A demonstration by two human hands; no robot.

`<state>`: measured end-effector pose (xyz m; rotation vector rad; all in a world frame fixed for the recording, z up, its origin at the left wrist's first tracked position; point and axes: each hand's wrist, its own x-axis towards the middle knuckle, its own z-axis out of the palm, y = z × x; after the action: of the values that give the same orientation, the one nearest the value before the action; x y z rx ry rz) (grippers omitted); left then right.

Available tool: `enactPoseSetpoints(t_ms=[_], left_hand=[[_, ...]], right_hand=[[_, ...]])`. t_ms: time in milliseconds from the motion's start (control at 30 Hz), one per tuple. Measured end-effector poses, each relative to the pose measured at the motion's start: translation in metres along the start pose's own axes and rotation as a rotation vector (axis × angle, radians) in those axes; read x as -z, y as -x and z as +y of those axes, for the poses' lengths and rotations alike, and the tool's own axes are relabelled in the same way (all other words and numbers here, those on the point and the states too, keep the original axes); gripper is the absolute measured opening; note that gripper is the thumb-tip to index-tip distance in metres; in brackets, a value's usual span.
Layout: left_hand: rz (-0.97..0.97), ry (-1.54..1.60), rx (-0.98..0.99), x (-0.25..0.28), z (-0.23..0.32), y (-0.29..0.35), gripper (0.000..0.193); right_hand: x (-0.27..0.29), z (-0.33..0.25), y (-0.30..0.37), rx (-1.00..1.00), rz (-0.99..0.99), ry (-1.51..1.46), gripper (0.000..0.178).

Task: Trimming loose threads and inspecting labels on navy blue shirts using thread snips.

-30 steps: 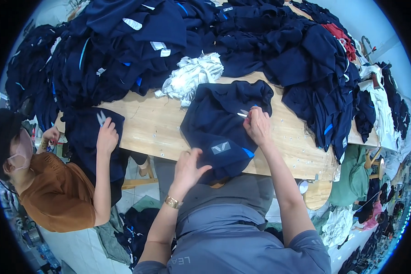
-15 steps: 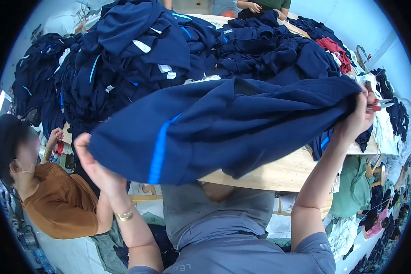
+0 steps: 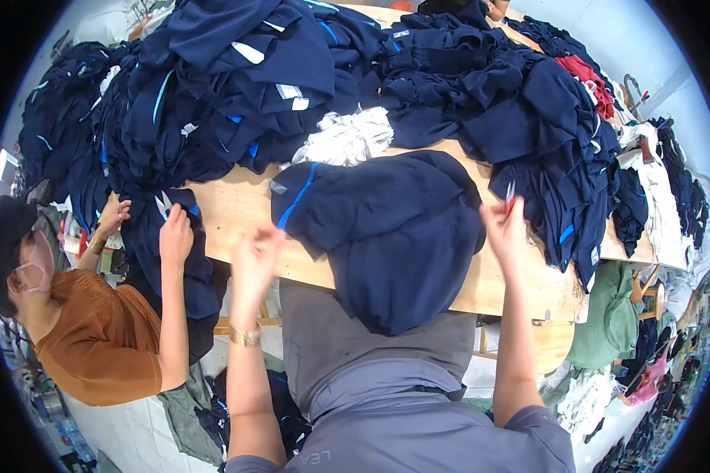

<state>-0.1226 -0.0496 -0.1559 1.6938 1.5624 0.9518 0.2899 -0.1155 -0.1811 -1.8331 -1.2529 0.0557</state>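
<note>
A navy blue garment (image 3: 406, 236) with a bright blue stripe lies bunched on the pale wooden table (image 3: 233, 209), its near part hanging over the front edge above my lap. My left hand (image 3: 258, 251) is smeared by motion at the garment's left edge, by the stripe. Its fingers look bent, but whether they pinch the cloth cannot be made out. My right hand (image 3: 505, 225) is closed around small red-handled scissors (image 3: 510, 191), blades pointing up and away, just beside the garment's right edge.
Heaps of navy garments (image 3: 237, 71) cover the table's far side and right (image 3: 556, 150). White cloth (image 3: 347, 135) lies behind my garment, red cloth (image 3: 588, 83) at the far right. At left, a co-worker in a brown top (image 3: 102, 339) holds scissors (image 3: 163, 205) close to my left arm.
The garment, stretched up between my hands before, has come down onto the table in a bunch. Both hands have moved inward. The co-worker's scissors hand has come into view.
</note>
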Motion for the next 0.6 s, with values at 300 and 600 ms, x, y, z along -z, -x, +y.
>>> enactPoseSetpoints(t_ms=[300,600], left_hand=[[-0.528,-0.287,0.231,-0.081,-0.011,0.091,0.039],[-0.693,0.712,0.452,-0.016,0.009,0.066,0.023]], right_hand=[[-0.027,-0.036,0.142,-0.097,-0.346,0.205,0.043],[0.015,-0.073,0.053,-0.486,-0.308,-0.740,0.034]])
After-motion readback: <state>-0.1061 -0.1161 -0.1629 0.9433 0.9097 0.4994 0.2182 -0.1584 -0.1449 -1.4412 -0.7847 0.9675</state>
